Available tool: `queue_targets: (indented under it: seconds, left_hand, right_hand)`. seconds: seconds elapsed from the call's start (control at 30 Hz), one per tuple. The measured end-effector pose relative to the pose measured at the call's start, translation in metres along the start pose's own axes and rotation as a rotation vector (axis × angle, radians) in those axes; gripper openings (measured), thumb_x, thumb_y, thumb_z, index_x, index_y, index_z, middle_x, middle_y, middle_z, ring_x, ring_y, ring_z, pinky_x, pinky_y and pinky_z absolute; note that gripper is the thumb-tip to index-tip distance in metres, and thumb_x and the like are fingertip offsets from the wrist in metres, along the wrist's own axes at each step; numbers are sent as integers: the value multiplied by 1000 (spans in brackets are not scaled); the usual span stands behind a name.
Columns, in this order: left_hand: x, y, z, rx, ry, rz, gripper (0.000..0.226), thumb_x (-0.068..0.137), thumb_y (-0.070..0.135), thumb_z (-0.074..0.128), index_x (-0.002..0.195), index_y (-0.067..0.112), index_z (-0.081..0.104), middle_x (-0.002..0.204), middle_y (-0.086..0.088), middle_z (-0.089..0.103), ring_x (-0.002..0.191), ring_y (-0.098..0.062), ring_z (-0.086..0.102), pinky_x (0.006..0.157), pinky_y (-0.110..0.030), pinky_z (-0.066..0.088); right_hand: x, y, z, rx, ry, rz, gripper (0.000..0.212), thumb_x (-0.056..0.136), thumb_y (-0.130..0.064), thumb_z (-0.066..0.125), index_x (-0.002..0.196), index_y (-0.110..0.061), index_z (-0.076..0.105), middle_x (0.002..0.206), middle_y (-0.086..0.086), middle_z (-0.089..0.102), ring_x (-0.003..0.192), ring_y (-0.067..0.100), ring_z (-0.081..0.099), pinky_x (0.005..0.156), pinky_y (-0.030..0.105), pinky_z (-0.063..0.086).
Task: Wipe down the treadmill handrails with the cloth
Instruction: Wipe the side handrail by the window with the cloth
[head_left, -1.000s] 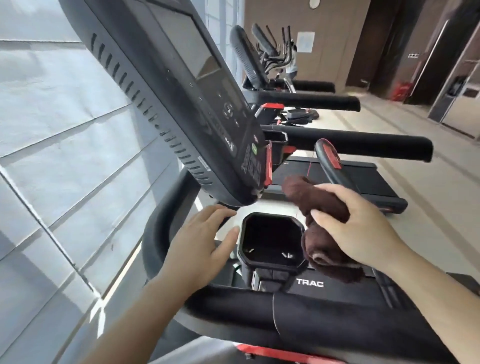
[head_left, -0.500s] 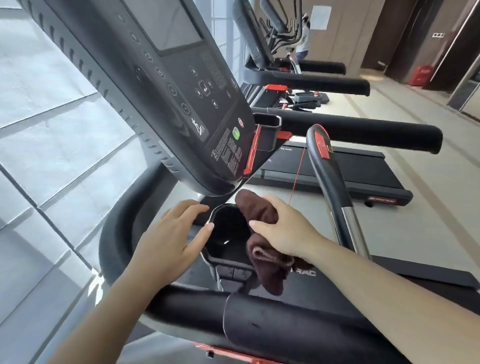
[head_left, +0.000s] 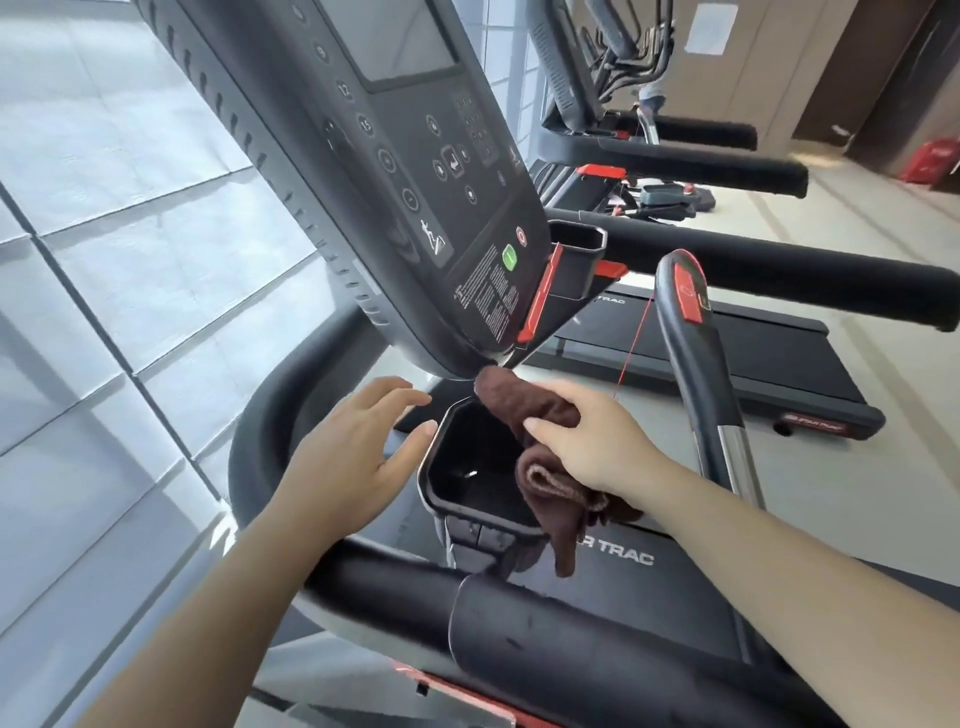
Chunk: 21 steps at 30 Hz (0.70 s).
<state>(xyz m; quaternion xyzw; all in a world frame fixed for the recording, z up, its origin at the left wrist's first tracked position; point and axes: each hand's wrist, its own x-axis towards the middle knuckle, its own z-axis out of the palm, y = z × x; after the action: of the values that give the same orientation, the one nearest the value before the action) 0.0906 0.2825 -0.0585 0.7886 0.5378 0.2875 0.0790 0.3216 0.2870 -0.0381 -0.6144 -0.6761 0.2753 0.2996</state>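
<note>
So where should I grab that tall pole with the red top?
Probably the black padded stretch of the upright handle, below its red cap. Come from the near side: the red cord hangs on its left, and the shiny metal lower down looks slippery.

We reach both bare forearms forward from the bottom of the view. Our left hand is spread, palm down, fingers loosely extended and a little apart, thumb out to the side, holding nothing. Our right hand is curled, fingers bent inward and thumb tucked forward in a closed grip, wrist nearly straight.
</note>
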Motion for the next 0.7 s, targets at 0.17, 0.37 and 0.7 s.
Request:
queue_targets:
  seconds: [0.17, 0.37, 0.7]
  left_hand:
    - [-8, -11, -14, -62, 99, -46, 44, 84, 53, 34, 110, 30, 60, 119, 16, 54, 108, -6, 52, 82, -25, 39]
    - [-19, -35, -19, -123, 136, -111, 34, 88, 47, 37, 107, 31, 59, 115, 15, 56, 108, -5, 52, 89, -27, 41]
    - [-22, -31, -19, -173, 149, -156, 34, 89, 43, 32, 105, 34, 60, 114, 23, 54, 102, 3, 50, 77, -18, 37]
  right_hand:
    - [-26, -9, -16, -125, 65, -189, 43, 85, -19, 62, 124, -35, 55, 121, -18, 58, 107, -1, 50, 82, -5, 27]
    - [-47, -48, 7, -181, -44, -369, 48, 86, -22, 63, 132, -31, 49, 132, -18, 47, 119, -4, 38, 94, -4, 14]
    - [-66, -47, 26, -296, -170, -337, 42, 89, -33, 59, 130, -34, 49, 123, -18, 51, 110, 3, 45, 95, 14, 30]
